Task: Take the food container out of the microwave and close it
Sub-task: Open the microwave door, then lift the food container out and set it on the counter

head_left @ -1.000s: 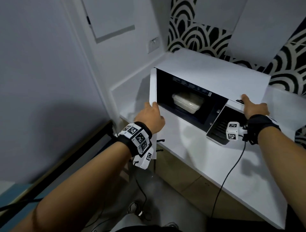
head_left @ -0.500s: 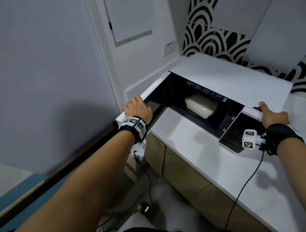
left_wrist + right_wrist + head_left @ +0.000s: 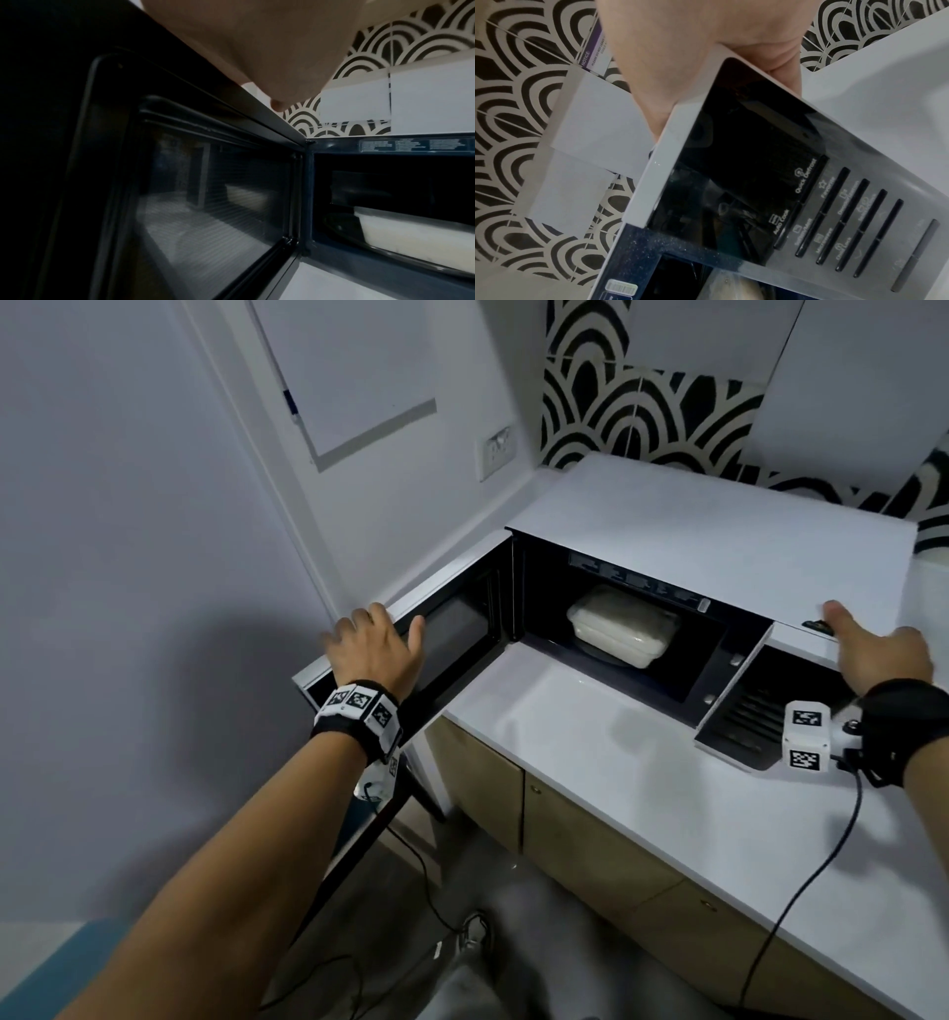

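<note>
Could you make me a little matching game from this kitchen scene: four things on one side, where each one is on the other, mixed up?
Things:
1. food container
2. left hand
3. right hand
4. wall socket

Places:
A. on the microwave's top right corner
B. on the wall behind the counter
C. inside the microwave
D. on the top edge of the open door

Pairs: 1-C, 2-D, 3-A, 4-B

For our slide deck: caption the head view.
Left hand on open microwave door, food container inside.
</note>
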A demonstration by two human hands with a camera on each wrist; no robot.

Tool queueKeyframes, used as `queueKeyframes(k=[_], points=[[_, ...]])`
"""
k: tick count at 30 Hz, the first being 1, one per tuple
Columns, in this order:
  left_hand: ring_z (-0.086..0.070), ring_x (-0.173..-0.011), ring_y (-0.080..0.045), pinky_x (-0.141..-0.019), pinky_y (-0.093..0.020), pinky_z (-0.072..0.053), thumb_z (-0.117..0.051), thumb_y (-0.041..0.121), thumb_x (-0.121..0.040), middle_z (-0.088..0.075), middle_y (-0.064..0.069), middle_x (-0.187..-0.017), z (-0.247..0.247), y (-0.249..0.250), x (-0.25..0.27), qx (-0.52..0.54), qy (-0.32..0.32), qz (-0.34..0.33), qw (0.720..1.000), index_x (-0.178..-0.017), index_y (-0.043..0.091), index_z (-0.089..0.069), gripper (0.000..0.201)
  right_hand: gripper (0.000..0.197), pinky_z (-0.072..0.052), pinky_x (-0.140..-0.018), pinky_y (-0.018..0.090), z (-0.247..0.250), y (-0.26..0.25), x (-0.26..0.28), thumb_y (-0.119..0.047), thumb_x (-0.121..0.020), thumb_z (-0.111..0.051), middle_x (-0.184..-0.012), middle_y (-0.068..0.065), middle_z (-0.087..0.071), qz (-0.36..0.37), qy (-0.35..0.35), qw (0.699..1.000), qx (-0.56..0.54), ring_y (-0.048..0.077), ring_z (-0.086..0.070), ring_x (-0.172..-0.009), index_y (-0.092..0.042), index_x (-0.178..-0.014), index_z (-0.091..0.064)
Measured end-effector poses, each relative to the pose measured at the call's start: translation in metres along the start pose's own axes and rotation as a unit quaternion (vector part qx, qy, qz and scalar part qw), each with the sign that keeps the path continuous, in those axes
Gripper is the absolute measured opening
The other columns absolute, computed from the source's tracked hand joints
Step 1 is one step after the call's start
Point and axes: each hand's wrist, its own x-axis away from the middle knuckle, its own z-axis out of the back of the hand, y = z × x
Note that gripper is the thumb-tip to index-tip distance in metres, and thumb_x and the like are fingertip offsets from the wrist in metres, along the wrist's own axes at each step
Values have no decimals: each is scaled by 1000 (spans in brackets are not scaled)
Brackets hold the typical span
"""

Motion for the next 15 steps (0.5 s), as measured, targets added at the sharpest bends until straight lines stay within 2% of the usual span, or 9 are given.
queueKeyframes(k=[2,4,6,8,9,10,11,13,15], points=[[-60,-99,-39,-91,-53,-43,-31,59,-94,-65,-19,-106,-4,1,-5,21,21,-18,999,-113,6,-55,62,99,-42,-105,49,-2,2,-4,-73,-73,-61,-140,19,-52,0,10,1000,-4,39,-51,-128,1,-137,-45],[-57,-104,-39,-97,-54,-40,-37,56,-94,-62,-19,-112,-8,7,-10,44,59,-69,995,-126,6,-52,61,105,-45,-103,52,-7,2,-3,-80,-66,-61,-136,18,-56,-15,11,999,-27,38,-55,-124,0,-134,-49],[-54,-109,-37,-100,-51,-37,-41,52,-95,-59,-18,-120,-12,18,-13,75,93,-155,981,-134,7,-51,61,109,-49,-99,51,-12,38,-62,-91,-54,-59,-126,13,-63,-30,3,999,-36,34,-62,-115,-9,-125,-60],[-52,-113,-34,-101,-46,-37,-42,49,-96,-57,-15,-125,-17,33,-16,115,102,-251,956,-136,8,-52,58,102,-54,-88,42,-16,63,-104,-96,-44,-61,-112,5,-70,-20,-1,999,-40,27,-69,-94,-18,-109,-69],[-52,-114,-33,-100,-45,-37,-43,47,-97,-57,-14,-125,-20,42,-18,133,95,-291,943,-136,9,-52,55,89,-54,-82,36,-11,60,-97,-91,-51,-63,-106,4,-70,-14,1,999,-34,25,-66,-82,-18,-101,-68],[-53,-114,-32,-99,-44,-38,-43,46,-97,-58,-13,-124,-24,51,-20,148,82,-323,931,-135,9,-53,53,74,-50,-77,32,-6,48,-74,-82,-62,-65,-100,5,-66,-5,0,1000,-15,26,-62,-78,-17,-100,-64],[-55,-111,-32,-97,-43,-39,-42,45,-98,-59,-12,-122,-28,59,-23,159,63,-347,922,-134,10,-54,52,68,-47,-79,34,-5,26,-38,-72,-69,-65,-101,7,-61,11,31,999,16,29,-61,-84,-16,-107,-60],[-57,-106,-31,-93,-42,-41,-41,44,-98,-60,-10,-118,-36,75,-29,166,13,-377,911,-134,11,-55,51,74,-47,-92,44,-8,9,5,-61,-74,-67,-118,13,-57,40,84,994,60,35,-58,-109,-13,-128,-50],[-57,-105,-31,-92,-43,-40,-39,45,-98,-61,-9,-119,-45,90,-37,164,-42,-391,905,-134,13,-55,50,73,-44,-102,49,-9,15,16,-66,-79,-63,-132,14,-52,92,138,984,64,34,-52,-122,-21,-134,-45]])
